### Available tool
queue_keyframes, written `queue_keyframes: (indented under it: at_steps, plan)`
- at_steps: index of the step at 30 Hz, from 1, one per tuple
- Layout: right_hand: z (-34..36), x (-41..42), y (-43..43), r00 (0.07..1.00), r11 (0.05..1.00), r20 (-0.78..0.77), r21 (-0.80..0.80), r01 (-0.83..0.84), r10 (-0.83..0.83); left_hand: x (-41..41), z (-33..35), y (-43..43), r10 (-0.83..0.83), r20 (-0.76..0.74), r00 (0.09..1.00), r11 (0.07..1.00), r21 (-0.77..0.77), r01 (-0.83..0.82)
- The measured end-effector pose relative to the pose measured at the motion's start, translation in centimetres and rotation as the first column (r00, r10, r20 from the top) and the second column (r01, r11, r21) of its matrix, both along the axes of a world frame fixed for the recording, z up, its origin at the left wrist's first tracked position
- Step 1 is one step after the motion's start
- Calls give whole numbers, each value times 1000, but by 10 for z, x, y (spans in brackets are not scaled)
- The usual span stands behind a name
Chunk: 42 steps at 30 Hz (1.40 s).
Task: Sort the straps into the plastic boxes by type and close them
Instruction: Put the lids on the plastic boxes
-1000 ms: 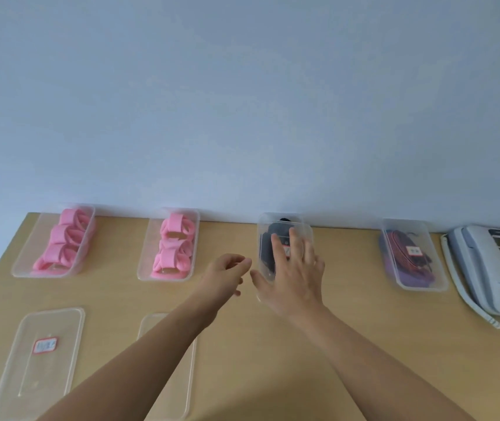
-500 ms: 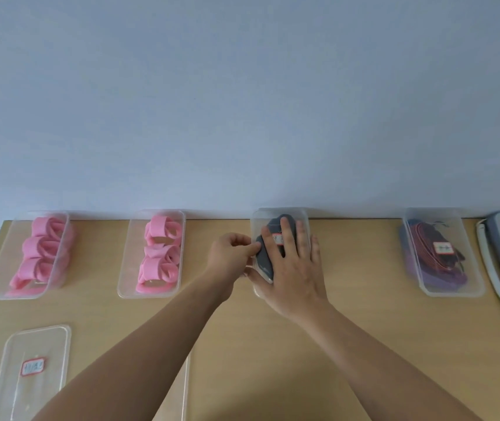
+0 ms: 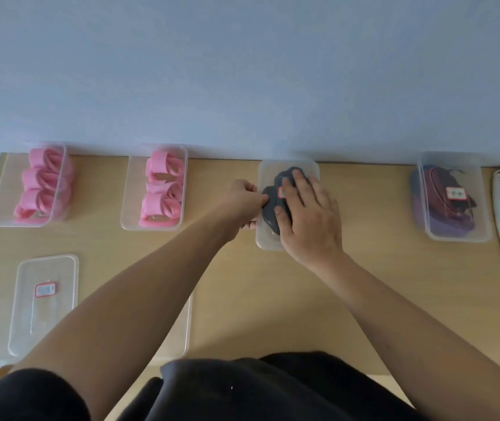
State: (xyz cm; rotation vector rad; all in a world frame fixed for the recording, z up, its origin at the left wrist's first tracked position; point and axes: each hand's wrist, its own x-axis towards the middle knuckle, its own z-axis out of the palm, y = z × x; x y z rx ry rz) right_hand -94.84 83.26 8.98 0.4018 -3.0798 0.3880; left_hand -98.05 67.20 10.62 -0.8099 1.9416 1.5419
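Right hand (image 3: 309, 217) flat, fingers straight, pressing down on clear lidded plastic box (image 3: 314, 170) holding dark grey straps (image 3: 270, 215), back centre of wooden table (image 3: 242, 284). Left hand (image 3: 241, 202) curled, pinching the box's left edge.

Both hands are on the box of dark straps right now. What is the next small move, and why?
Probably press the lid down along its left edge until it snaps. The right hand lies flat on that lid, on the dark-strap box, while the left hand pinches the box's left rim, so closing looks unfinished; whether the lid has seated cannot be told.
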Motion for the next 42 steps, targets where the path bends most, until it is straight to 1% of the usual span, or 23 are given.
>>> queue_keyframes:
  at_steps: [1,3,5,7,8,11,12,13,14,15,16,17,18,19,23,26,28,30,32,34,37,38,42]
  plan:
    - [-1,1,3,1000,999,-10,-32,26,-26,3,0,0,0,-8,1000,1000,-6,0]
    - [-2,2,5,997,995,42,-72,74,-72,8,1,1,-18,-30,999,999,-29,17]
    - [-5,5,4,992,994,92,-61,93,-87,12,2,2,-52,-66,996,996,-77,47]
    - [-8,7,3,991,996,103,-29,85,-82,14,2,2,-57,-101,993,994,-104,46]
    - [-7,7,3,990,996,110,-21,89,-87,15,3,1,-38,-101,994,995,-93,28]
    - [-6,6,1,983,994,142,-4,114,-112,16,2,0,58,-56,997,998,12,-58]
    - [-5,7,0,982,993,149,25,115,-117,17,2,1,62,-68,996,998,-3,-62]
    - [-5,7,-2,982,992,145,63,110,-118,20,1,3,10,-128,992,995,-97,-22]
    - [-4,7,-2,985,990,133,103,99,-112,22,0,4,-105,-218,970,968,-248,49]
    - [-3,5,-2,988,988,121,133,85,-101,24,-1,6,-255,-294,921,912,-389,129]
    - [-2,2,0,989,987,117,147,68,-86,25,-1,9,-408,-345,846,851,-480,214]
    - [-1,-3,3,990,988,122,146,48,-66,24,-1,12,-529,-361,768,794,-528,299]
    - [-1,-7,6,990,990,135,135,29,-47,22,-1,12,-602,-351,717,755,-541,369]
    - [-2,-11,8,988,993,153,120,15,-33,19,-2,10,-638,-330,695,733,-538,418]
    - [-6,-10,11,987,999,157,35,13,-19,12,-7,-4,-665,-279,693,715,-504,484]
    - [-6,-12,11,988,1000,154,6,8,-9,8,-4,-7,-689,-259,677,695,-500,517]
    - [-3,-15,13,988,999,151,-36,13,-8,9,-1,-7,-727,-234,646,640,-571,513]
    - [-2,-11,17,993,995,119,-96,24,-13,13,0,-11,-772,-235,591,556,-701,447]
    - [-4,1,22,996,993,93,-120,-2,13,18,3,-16,-798,-239,552,519,-740,429]
    - [-9,15,28,992,993,122,-114,-17,31,22,2,-22,-849,-202,488,471,-709,526]
    - [-14,21,30,986,992,166,-125,7,14,22,-1,-29,-915,-86,394,350,-655,670]
    - [-14,19,29,986,992,164,-122,7,13,21,-3,-31,-920,-70,386,336,-648,684]
    - [-14,14,27,991,996,131,-83,-17,28,19,-11,-34,-917,-61,394,336,-650,682]
